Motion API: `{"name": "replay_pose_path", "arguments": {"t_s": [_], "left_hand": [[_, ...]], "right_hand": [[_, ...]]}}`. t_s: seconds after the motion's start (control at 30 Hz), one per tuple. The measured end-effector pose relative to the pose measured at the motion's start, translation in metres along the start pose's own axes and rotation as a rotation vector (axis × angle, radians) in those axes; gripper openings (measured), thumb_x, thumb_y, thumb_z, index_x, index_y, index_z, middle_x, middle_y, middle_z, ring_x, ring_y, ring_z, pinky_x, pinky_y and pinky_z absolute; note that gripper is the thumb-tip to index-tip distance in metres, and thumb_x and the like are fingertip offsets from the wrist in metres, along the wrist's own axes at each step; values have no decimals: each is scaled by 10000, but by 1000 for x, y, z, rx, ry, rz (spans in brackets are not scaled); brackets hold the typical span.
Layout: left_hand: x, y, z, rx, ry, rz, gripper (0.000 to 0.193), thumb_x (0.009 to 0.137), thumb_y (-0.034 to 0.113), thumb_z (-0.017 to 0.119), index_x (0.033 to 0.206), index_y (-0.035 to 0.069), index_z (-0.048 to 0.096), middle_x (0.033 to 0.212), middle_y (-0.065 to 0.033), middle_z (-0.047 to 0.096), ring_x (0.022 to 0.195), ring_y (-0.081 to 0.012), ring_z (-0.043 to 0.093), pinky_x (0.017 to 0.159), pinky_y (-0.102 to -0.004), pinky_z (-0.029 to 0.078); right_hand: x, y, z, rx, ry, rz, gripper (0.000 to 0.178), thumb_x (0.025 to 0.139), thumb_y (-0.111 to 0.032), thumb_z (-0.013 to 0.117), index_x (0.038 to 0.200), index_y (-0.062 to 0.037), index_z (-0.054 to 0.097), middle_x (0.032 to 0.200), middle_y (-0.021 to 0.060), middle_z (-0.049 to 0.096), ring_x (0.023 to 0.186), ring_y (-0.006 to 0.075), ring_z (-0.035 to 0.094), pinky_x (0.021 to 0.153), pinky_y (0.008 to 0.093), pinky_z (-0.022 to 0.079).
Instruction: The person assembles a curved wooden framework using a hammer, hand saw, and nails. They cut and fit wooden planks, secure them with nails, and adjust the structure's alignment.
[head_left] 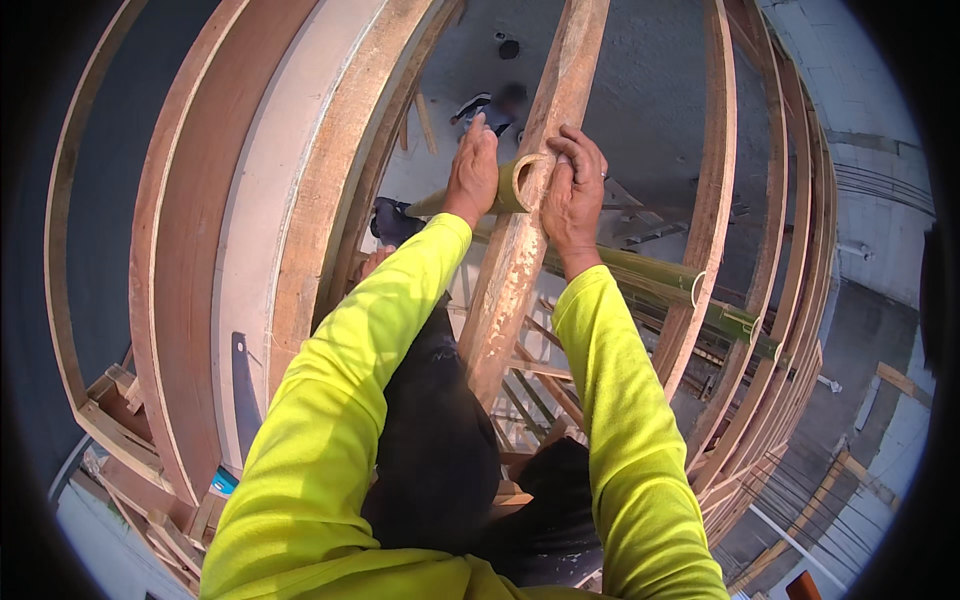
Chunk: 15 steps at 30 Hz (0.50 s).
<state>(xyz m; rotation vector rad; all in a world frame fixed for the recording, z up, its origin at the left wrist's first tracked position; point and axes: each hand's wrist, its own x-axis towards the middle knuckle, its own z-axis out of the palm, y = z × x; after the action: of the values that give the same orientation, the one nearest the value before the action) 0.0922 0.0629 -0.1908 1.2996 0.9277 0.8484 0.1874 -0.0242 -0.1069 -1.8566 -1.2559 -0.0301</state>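
A short tan-green bamboo pole (508, 190) lies crosswise, its hollow cut end against the left side of a thick, worn wooden beam (520, 235). My left hand (473, 175) lies across that pole just behind its end and holds it. One finger points up and away; the other fingers are mostly hidden. On the beam's right side, my right hand (575, 200) grips the wood with curled fingers, close to the pole's open end. Longer green bamboo poles (650, 272) run rightward from the beam, passing by my right wrist.
Parallel wooden joists (700, 230) curve off to the right, with gaps between them. A handsaw blade (244, 385) leans by the pale board at left. Far below, another person (497, 108) is on the grey floor. My legs (430, 430) straddle the framework above the drop.
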Motion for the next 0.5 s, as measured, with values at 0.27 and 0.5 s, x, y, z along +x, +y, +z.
{"name": "replay_pose_path", "arguments": {"t_s": [0.27, 0.5], "left_hand": [[-60, 46, -67, -19, -320, -76, 508, 1037, 323, 388, 1375, -34, 515, 1404, -199, 537, 1319, -280, 492, 1113, -331, 346], [-58, 63, -36, 571, -210, 1, 396, 985, 238, 496, 1273, -1, 623, 1201, -202, 658, 1102, -313, 638, 938, -355, 482]], "right_hand": [[-127, -132, -161, 434, 104, 676, 335, 987, -114, 548, 1294, 22, 531, 1147, 123, 635, 939, 146, 634, 847, 292, 528], [-322, -219, -363, 55, 641, 917, 287, 1006, -162, 544, 1222, 23, 581, 1172, 125, 628, 906, 152, 653, 815, 298, 540]]}}
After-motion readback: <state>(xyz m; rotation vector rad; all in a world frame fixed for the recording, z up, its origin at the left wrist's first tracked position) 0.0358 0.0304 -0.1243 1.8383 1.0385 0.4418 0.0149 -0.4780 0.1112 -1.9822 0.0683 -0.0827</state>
